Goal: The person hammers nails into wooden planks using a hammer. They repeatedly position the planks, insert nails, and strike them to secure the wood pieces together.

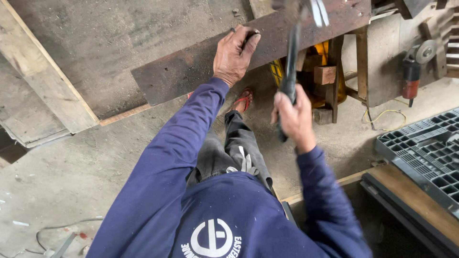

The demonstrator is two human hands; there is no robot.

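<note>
On the dusty wooden table, a long, dark, rust-stained board is laid at a slant, its lower end jutting past the table edge over the concrete floor. The board is pressed down by the left hand, whose fingers are held together and curled over the board's far edge. A hammer with a dark handle is gripped by the right hand, the fingers clamped around the lower part of the handle; the blurred head is raised above the board near the top of the view. Both arms are covered by dark blue sleeves. Below the board, a red sandal is seen on the floor. To the right, an angle grinder is rested against a wooden stand, with a grey plastic pallet nearby.
</note>
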